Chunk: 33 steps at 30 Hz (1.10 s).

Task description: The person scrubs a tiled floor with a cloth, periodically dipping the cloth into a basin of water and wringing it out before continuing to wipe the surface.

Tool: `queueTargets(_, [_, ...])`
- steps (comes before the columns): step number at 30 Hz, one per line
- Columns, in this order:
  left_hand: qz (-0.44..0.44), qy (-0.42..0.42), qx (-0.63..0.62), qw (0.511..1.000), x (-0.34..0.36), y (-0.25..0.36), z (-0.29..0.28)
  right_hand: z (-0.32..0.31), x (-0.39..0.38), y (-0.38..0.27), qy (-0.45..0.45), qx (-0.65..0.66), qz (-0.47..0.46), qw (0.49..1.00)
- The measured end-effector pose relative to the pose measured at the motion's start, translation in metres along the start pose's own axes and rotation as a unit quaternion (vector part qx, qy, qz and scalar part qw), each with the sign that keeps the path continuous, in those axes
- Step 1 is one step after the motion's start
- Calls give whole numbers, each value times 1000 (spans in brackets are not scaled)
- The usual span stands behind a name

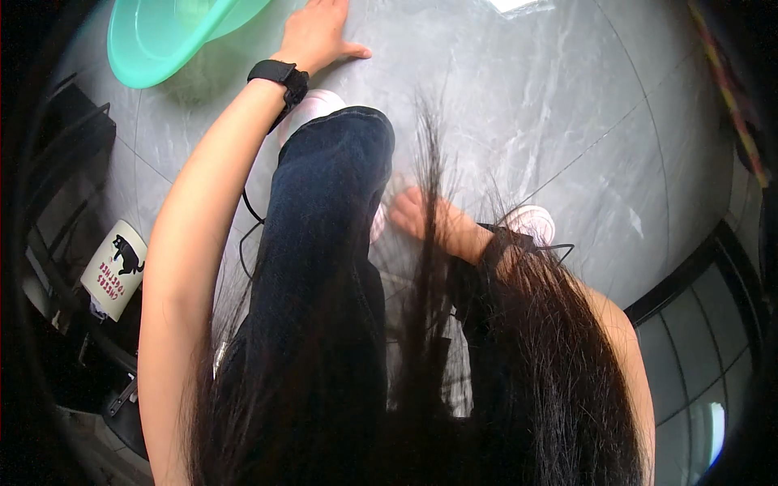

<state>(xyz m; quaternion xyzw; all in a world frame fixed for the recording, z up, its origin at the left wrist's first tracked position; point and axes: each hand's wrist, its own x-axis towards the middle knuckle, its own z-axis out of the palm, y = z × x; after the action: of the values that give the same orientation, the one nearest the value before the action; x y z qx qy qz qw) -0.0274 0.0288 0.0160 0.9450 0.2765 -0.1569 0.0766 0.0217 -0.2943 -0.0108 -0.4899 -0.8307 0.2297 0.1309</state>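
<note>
My left hand (320, 32) reaches to the top of the view, fingers spread on the grey tiled floor (583, 121), just right of a green plastic basin (150, 57); a black band circles that wrist. My right hand (417, 217) is low between my jeans-clad knees, its fingers bent together beside a pale pink shoe (374, 228); loose dark hair crosses it, and whatever it may hold is hidden. Another pink shoe (535, 220) shows to its right.
Black furniture (81, 130) stands along the left, with a cream item (113, 271) bearing a black cat picture beside it. A dark-framed panel (689, 324) lies at lower right. Thin black cables (243, 243) show by my legs, and a coloured strip (729, 89) at upper right.
</note>
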Motion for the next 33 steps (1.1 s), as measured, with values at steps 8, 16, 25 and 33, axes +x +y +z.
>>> queueTargets(8, [-12, -7, -6, 1000, -1, 1, -1, 39, -15, -15, 2, -10, -10, 1000])
queueTargets(16, [13, 13, -15, 1000, 0, 0, 10, -29, -33, 13, -25, 425, 226, 876])
queueTargets(25, [20, 75, -145, 986, -11, 21, -19, -115, -76, 108, 127, 459, 399, 784])
queueTargets(33, [65, 39, -335, 939, -13, 43, -2, -129, -47, 122, 164, 544, 398, 720])
